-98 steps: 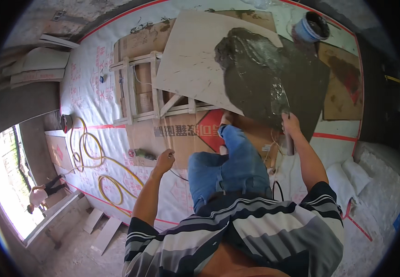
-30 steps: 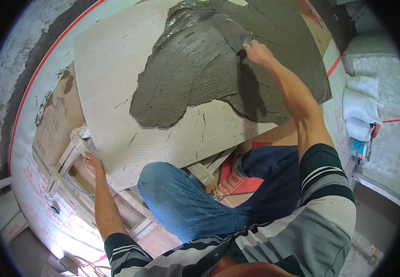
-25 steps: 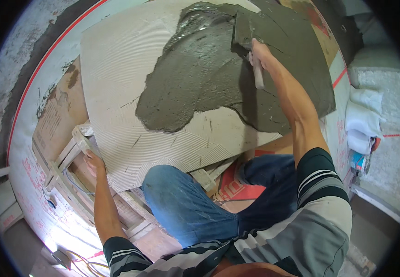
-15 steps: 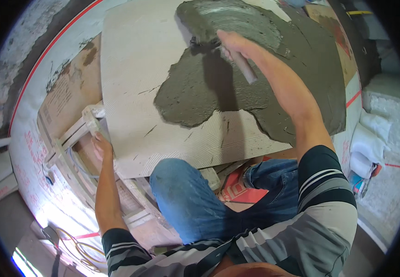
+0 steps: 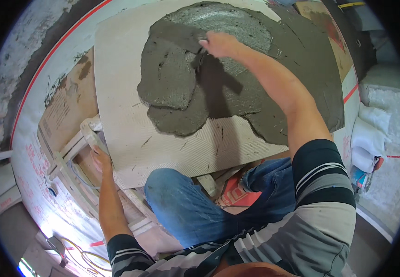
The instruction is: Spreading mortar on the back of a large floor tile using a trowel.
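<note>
A large pale tile [image 5: 117, 74] with fine ribbed lines lies in front of me, its right part coated in grey mortar [image 5: 310, 69]. My right hand [image 5: 220, 45] is closed on a trowel, whose mortar-smeared blade [image 5: 177, 37] lies against the thick mortar near the far side. The trowel's handle is mostly hidden by the hand. A fresh lobe of mortar [image 5: 167, 83] stretches toward the tile's left side. My left hand [image 5: 100, 159] is closed at the tile's left edge, beside the wooden frame; some of its fingers are hidden.
Under the tile's left side is a pale wooden frame [image 5: 82, 138], with cardboard [image 5: 66, 101] beyond it. My bent knee [image 5: 170, 184] is close to the near edge. A yellow hose [image 5: 82, 254] coils at lower left. White wrapped bundles [image 5: 368, 134] lie at the right.
My right hand has turned and shifted slightly left with the trowel, which spread mortar over more of the tile's left part. The trowel's handle has gone out of sight. My left hand stays at the edge.
</note>
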### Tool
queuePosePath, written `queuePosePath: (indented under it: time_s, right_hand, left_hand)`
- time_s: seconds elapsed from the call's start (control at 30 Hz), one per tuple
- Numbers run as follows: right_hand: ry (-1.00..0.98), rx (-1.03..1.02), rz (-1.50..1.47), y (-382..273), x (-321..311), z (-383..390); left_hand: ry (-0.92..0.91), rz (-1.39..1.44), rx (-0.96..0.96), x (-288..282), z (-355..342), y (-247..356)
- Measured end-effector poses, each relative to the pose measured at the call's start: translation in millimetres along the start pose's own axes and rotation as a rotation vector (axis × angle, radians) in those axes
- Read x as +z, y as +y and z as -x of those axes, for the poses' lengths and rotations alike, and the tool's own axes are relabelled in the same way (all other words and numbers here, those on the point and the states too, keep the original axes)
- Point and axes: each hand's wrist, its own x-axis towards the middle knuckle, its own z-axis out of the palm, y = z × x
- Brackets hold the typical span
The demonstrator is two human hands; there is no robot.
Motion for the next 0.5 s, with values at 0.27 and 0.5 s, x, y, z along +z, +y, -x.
queuePosePath:
  time_s: [0.27, 0.5]
  right_hand:
    - [0.128, 0.395, -0.233, 138, -33, 30]
    - [0.067, 0.571, -0.868, 79, -24, -28]
  left_hand:
    - [-0.098, -0.091, 0.128, -3, 0, -2]
    - [-0.111, -0.078, -0.148, -4, 5, 3]
